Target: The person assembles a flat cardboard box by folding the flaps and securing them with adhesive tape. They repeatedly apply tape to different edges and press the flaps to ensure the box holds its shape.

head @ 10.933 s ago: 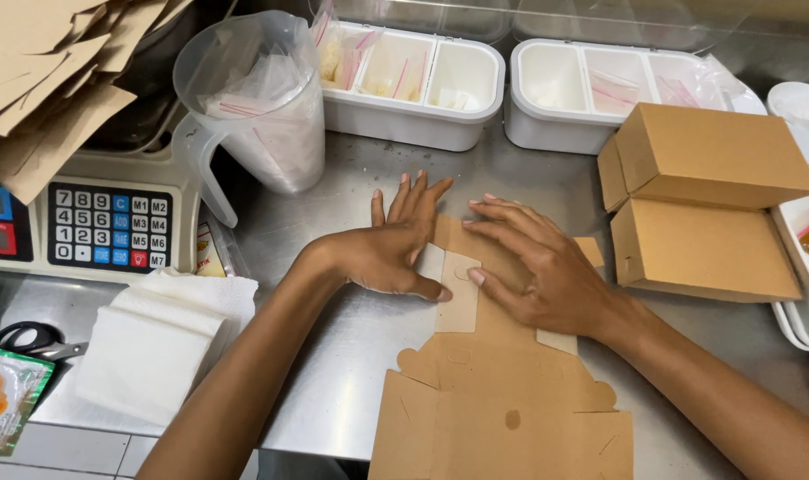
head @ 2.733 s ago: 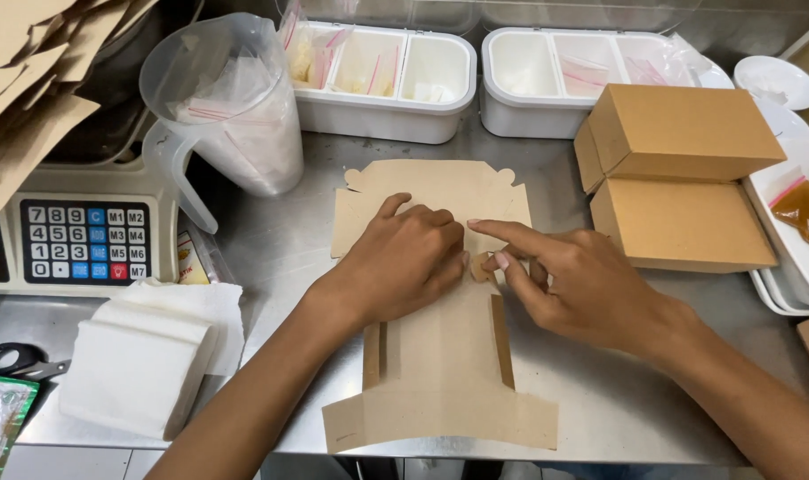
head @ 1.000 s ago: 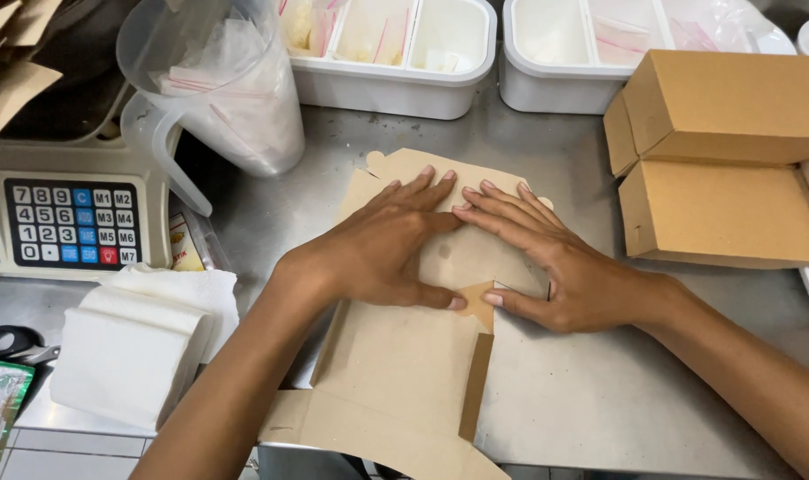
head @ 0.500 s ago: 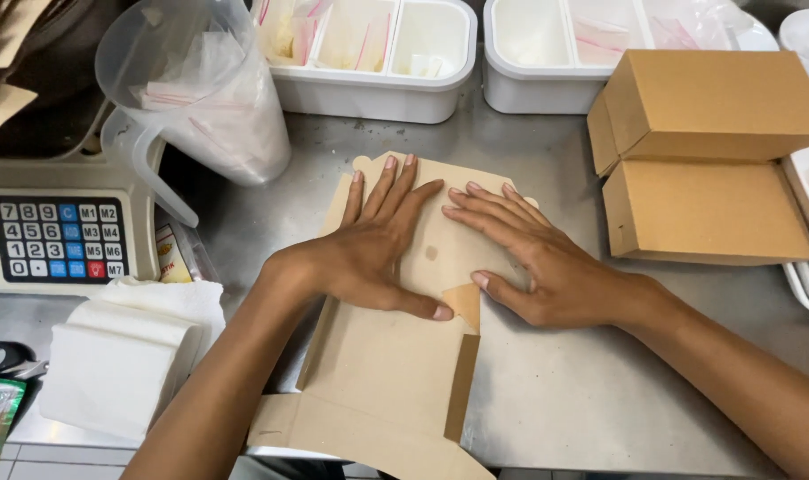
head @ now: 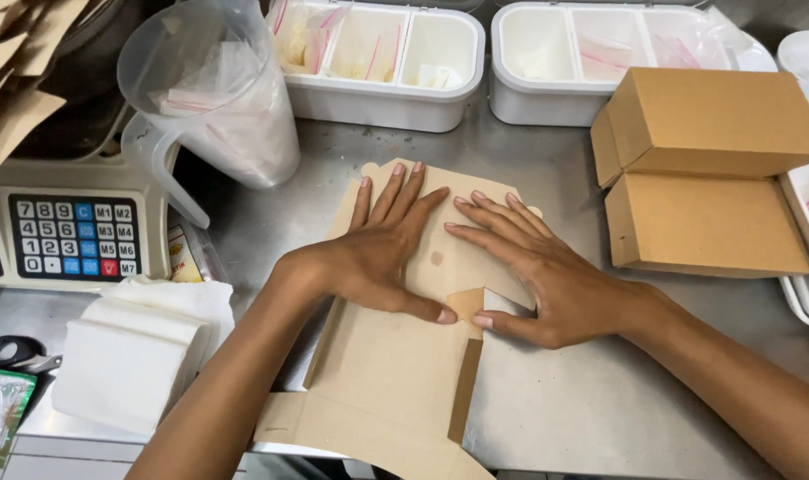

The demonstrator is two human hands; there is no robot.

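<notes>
A flat brown cardboard box blank (head: 396, 364) lies on the steel counter (head: 600, 400), its near end hanging over the front edge. My left hand (head: 382, 249) presses flat on the blank's far part, fingers spread. Beside it, my right hand (head: 533, 267) is also flat on the cardboard, thumb near a small folded tab at the middle. Both hands push down; neither grips anything.
Two closed cardboard boxes (head: 707, 169) sit stacked at the right. Behind are two white divided tubs (head: 396, 62) with small bags, and a clear plastic jug (head: 218, 98). At left stand a scale with keypad (head: 71, 236), a napkin stack (head: 133, 364) and scissors (head: 9, 351).
Over the last second my hands spread flatter and slid slightly up the folded cardboard. Earlier still, the blank was turned and its sides folded in.
</notes>
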